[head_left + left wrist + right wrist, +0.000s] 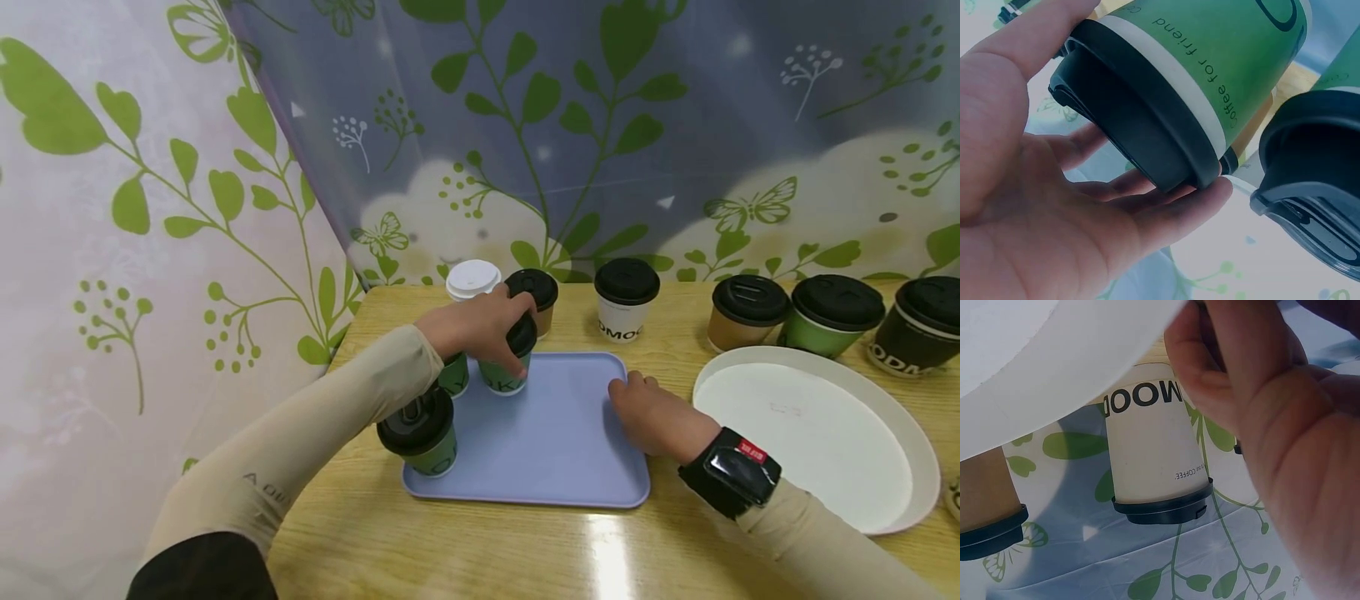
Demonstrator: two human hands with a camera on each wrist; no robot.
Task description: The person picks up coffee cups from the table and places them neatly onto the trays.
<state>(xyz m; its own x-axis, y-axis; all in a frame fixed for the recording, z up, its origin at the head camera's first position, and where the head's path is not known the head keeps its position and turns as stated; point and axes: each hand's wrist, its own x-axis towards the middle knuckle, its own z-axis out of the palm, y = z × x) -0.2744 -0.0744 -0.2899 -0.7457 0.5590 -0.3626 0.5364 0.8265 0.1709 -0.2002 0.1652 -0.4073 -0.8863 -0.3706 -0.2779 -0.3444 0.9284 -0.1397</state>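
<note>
A lavender-blue rectangular tray (551, 446) lies on the wooden table. My left hand (480, 325) holds a green paper coffee cup (504, 380) by its black lid over the tray's back-left part. In the left wrist view, thumb and fingers reach around the lid (1129, 106) from opposite sides. Another green cup (433, 458) stands at the tray's front-left corner, and a third green cup (454, 377) is partly hidden behind my left forearm. My right hand (648, 412) grips the tray's right rim with curled fingers; the contact itself is mostly hidden.
Behind the tray stand a white-lidded cup (472, 279), a brown cup (543, 317) and a white cup (621, 317). At right, a round white tray (817, 442) sits before brown (738, 329), green (821, 337) and black (903, 342) cups. Printed fabric (465, 125) hangs behind the table.
</note>
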